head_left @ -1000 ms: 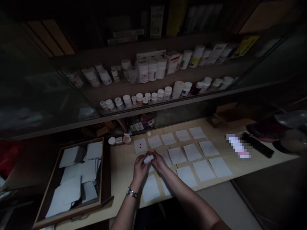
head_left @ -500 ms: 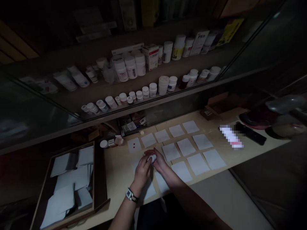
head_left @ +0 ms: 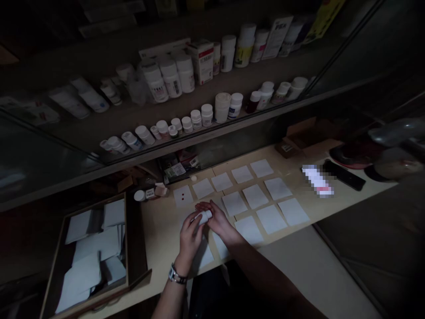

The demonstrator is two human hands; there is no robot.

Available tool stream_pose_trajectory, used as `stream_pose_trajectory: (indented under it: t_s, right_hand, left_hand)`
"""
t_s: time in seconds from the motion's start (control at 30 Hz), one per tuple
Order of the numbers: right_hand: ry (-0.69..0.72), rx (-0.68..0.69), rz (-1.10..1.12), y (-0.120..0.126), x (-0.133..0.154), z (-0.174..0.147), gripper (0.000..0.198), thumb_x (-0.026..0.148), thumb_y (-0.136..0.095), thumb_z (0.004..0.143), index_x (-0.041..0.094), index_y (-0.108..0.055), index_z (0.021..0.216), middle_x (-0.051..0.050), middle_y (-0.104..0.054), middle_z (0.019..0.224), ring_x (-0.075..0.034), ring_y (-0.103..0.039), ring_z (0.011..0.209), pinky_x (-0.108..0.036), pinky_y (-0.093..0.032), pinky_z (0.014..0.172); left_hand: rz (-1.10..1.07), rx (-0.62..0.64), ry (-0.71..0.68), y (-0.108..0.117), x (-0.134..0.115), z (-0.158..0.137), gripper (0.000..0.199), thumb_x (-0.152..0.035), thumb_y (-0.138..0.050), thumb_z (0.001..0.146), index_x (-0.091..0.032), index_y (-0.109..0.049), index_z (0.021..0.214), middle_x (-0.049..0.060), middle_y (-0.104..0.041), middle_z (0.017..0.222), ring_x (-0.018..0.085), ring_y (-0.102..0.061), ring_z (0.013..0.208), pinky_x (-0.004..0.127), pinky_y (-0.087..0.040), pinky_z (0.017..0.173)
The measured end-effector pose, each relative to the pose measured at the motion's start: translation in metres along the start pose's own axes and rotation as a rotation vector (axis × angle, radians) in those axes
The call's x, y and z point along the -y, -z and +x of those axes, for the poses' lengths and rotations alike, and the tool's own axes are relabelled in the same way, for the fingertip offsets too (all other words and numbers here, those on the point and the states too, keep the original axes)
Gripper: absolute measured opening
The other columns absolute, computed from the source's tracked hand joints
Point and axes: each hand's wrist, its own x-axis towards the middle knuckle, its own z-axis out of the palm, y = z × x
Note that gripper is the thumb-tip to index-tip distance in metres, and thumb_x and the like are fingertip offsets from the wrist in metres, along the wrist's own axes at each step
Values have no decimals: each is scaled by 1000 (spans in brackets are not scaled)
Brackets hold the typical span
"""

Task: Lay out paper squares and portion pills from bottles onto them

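Note:
My left hand (head_left: 189, 235), with a watch on its wrist, grips a small white pill bottle (head_left: 205, 216) by its body. The bottle lies tilted on its side, its neck pointing right into the palm of my right hand (head_left: 219, 220). That hand is turned palm up, slightly cupped with fingers extended; whether anything lies in it I cannot tell. Beyond the hands, two dark red pills (head_left: 182, 196) rest on a white paper square (head_left: 178, 201). Several more paper squares (head_left: 255, 196) lie in rows to the right, some partly covered by my hands and forearms.
A small white cap (head_left: 194, 178) lies behind the papers. Left of it stand a white jar (head_left: 140, 195) and small boxes. An open drawer (head_left: 128, 248) holds paper stacks. Shelves of medicine bottles (head_left: 172, 82) rise behind; a phone (head_left: 345, 175) and cardboard box (head_left: 308, 137) are at right.
My left hand has shifted left and tipped the bottle, showing more of its body. My right hand has opened into a cupped palm beneath the neck. The whole view has moved slightly.

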Motion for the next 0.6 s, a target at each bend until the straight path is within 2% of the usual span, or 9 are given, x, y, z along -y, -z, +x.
stream_pose_trajectory:
  t_s: [0.13,0.27,0.43,0.6]
  right_hand:
    - [10,12,-24,-11,5,-7,32,43,-57,80,13,-68,81,-9,-71,85,-20,-64,91,-34,-41,91]
    - [25,-31,-81,-18,7,-13,32,45,-58,77,15,-68,81,-9,-71,85,-21,-64,91,-34,-42,90]
    - [147,-148,-174,-21,0,-17,38,52,-58,73,15,-68,74,-9,-71,77,-22,-65,79,-34,-46,78]
    - [285,-263,-234,-22,-7,-16,37,52,-52,77,18,-65,71,-7,-69,72,-20,-64,73,-32,-46,72]
  left_hand:
    - [-8,-28,1,6,0,0,29,-19,-58,83,-22,-61,112,10,-63,108,22,-62,100,38,-55,83]
    - [-41,-34,42,1,4,-5,26,-20,-59,82,-21,-62,109,10,-64,107,21,-62,99,38,-55,83]
    - [-129,-84,208,-10,4,-12,24,-27,-63,80,-20,-65,102,10,-65,103,22,-63,97,39,-54,82]
    - [-221,-180,356,-26,-4,-19,27,-33,-65,77,-18,-66,99,11,-66,101,23,-63,96,38,-55,78]
